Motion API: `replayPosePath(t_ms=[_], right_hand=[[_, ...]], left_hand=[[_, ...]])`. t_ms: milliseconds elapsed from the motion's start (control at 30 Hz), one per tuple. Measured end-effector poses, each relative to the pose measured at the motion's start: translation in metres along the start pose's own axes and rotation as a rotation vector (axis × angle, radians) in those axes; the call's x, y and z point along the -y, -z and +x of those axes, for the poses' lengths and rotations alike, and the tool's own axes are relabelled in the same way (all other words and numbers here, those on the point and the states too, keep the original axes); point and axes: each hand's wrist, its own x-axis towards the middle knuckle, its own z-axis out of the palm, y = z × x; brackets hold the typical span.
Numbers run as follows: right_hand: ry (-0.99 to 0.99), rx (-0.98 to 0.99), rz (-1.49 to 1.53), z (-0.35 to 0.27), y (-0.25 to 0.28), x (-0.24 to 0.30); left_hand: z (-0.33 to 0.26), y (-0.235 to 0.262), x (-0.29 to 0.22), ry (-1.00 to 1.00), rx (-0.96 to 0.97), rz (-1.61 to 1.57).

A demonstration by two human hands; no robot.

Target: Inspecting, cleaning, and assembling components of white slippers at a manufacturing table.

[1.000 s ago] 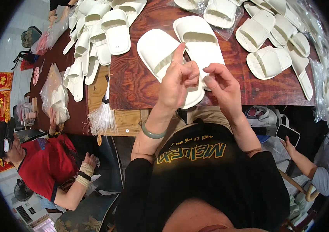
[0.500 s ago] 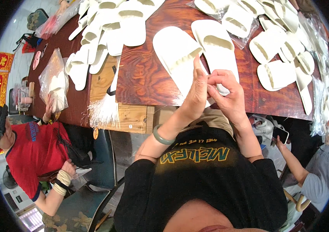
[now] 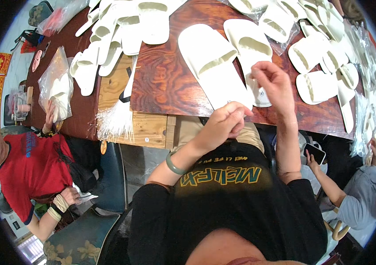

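Observation:
Two white slippers lie side by side in front of me, the left slipper [image 3: 212, 62] and the right slipper [image 3: 245, 37], their toes away from me. My left hand [image 3: 227, 123] is at the table's near edge by the left slipper's heel, fingers curled and pressed together. Raised over the right slipper, my right hand [image 3: 276, 86] has its fingers bent toward the thumb in a pinch. Anything in either hand is too small or hidden to make out. A small round mark shows on the right slipper's heel.
More white slippers [image 3: 154, 22] are heaped at the far left, and others [image 3: 314, 86] at the right. A bundle of thin white plastic strands [image 3: 117, 121] hangs at the reddish table's [image 3: 161, 84] left edge. Co-workers sit at both sides; one handles a bagged pair [image 3: 59, 95].
My hands have come apart. The left dropped toward me and curled its fingers; the right rose up and to the right, over the right slipper.

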Motion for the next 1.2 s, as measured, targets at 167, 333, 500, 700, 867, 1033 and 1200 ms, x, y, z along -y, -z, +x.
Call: replayPosePath(t_ms=[167,333,500,700,867,1033,1200], right_hand=[[0.217,-0.035,-0.386,-0.014,-0.022,0.004],[0.051,0.066,-0.397,-0.045,-0.025,0.018],[0.061,0.078,-0.39,-0.061,-0.028,0.022],[0.099,-0.037,-0.354,-0.062,-0.029,0.019],[0.12,0.064,-0.462,-0.04,-0.04,0.004],[0.146,0.041,-0.447,-0.025,-0.041,0.007],[0.12,0.111,-0.516,-0.01,-0.041,0.01]], left_hand=[[-0.011,0.014,0.008,0.013,-0.089,-0.398],[-0.006,0.018,0.003,-0.011,-0.179,-0.42],[0.009,0.02,0.002,-0.158,-0.154,-0.49],[0.031,0.012,0.008,-0.303,-0.182,-0.533],[0.048,0.014,0.014,-0.368,-0.159,-0.544],[0.047,0.021,0.008,-0.309,-0.203,-0.491],[0.004,0.046,-0.026,-0.216,-0.227,0.452]])
